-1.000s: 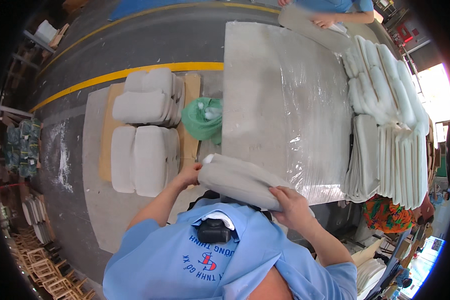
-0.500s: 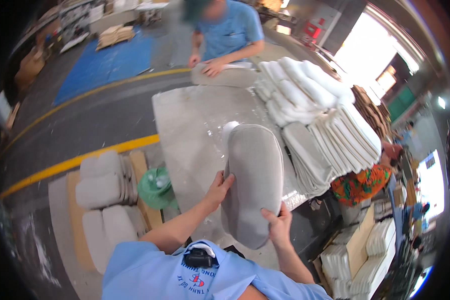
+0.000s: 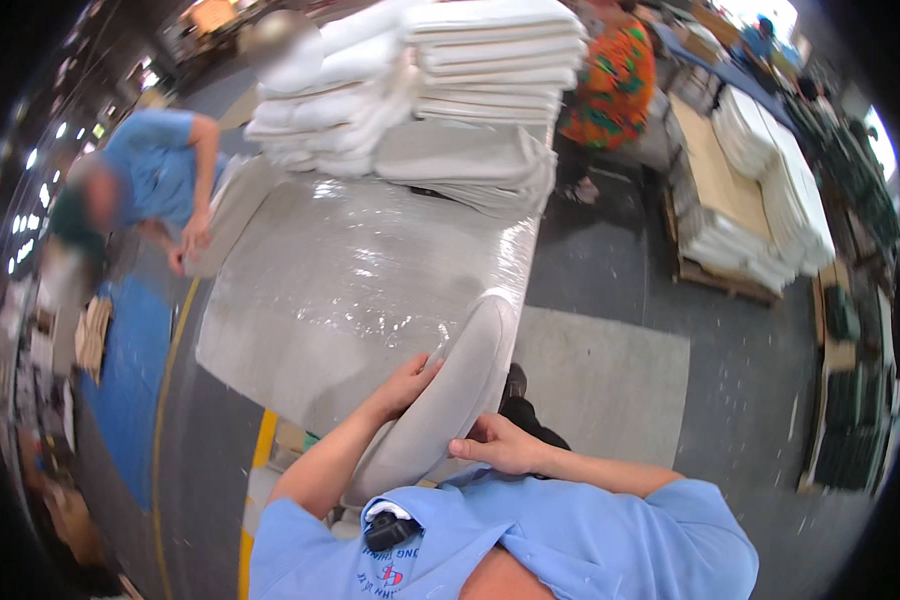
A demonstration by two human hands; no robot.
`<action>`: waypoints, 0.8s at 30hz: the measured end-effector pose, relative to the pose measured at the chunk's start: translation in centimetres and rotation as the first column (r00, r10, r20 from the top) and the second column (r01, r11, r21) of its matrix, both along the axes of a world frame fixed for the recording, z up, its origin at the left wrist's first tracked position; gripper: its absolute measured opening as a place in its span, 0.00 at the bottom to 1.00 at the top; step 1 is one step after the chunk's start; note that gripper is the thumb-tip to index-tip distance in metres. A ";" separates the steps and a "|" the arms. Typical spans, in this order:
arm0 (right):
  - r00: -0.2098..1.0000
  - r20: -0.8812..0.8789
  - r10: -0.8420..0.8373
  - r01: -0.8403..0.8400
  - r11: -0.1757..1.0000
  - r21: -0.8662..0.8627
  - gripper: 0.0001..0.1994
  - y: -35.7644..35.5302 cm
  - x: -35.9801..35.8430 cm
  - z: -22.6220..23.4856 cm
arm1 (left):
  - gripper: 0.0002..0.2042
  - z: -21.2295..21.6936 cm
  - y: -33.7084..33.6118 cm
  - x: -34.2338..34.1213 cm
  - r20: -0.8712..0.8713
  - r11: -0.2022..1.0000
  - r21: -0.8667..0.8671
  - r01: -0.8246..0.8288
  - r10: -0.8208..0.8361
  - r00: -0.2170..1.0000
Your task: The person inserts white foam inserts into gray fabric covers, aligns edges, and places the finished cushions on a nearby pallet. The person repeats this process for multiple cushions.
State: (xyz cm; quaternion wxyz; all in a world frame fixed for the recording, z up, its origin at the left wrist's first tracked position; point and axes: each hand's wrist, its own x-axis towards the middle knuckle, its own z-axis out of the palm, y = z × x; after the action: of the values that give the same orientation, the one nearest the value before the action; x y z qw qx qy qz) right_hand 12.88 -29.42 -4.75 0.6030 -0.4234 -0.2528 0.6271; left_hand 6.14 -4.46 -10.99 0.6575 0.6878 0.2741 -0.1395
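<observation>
Swung rightward, both hands (image 3: 460, 415) now grip the grey cushion (image 3: 450, 395) upright.

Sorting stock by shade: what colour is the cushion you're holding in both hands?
Plain pale grey, no pattern: the cushion, in the head view, between left hand and right hand.

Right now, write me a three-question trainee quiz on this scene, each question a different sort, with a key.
1. True or false: both hands are on the grey cushion.
2. What covers the table? A) clear plastic wrap B) blue cloth C) bare wood
3. Fill in: folded white pads are stacked at the table's ____ end.

Key: 1. True: the left hand presses its left side and the right hand grips its lower right edge. 2. A. 3. Far.
</observation>
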 end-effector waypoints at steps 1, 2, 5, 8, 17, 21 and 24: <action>0.999 -0.032 -0.007 0.008 1.000 0.005 0.31 -0.2 0.0 -0.1 | 0.25 0.0 0.0 0.3 -0.013 0.999 -0.048 0.022 -0.023 1.000; 0.998 -0.059 -0.011 0.011 1.000 0.005 0.32 -0.6 0.2 -0.3 | 0.25 0.0 -0.3 0.4 -0.023 0.994 -0.103 0.039 -0.042 0.999; 0.999 -0.022 -0.024 0.025 0.999 0.039 0.35 -0.6 0.5 -1.8 | 0.27 -0.6 -0.5 1.3 -0.098 0.983 -0.176 0.044 -0.062 0.993; 0.992 0.112 0.060 -0.054 0.997 -0.056 0.38 0.2 1.2 -2.9 | 0.29 -3.1 0.0 0.1 -0.112 0.992 -0.113 0.059 -0.071 0.991; 0.925 0.320 0.203 -0.060 0.913 -0.404 0.20 -5.3 12.0 -6.4 | 0.21 -6.7 -1.8 5.3 -0.056 0.932 0.321 0.169 -0.160 0.986; 0.932 0.360 -0.035 0.255 0.769 -0.586 0.14 -4.4 18.2 -7.1 | 0.15 -5.8 -1.0 9.0 -0.297 0.996 -0.026 0.082 -0.087 0.951; 0.894 0.448 0.021 0.283 0.749 -0.599 0.16 -1.1 21.4 -5.6 | 0.15 -5.5 -0.8 10.9 -0.421 0.939 -0.340 -0.042 -0.112 0.900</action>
State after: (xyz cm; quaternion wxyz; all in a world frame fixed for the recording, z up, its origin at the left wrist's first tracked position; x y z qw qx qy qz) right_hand 34.24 -30.52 -10.32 0.3911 -0.7497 -0.1137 0.5217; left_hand 17.09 -5.29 -16.49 0.6862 0.5197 0.3727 -0.3466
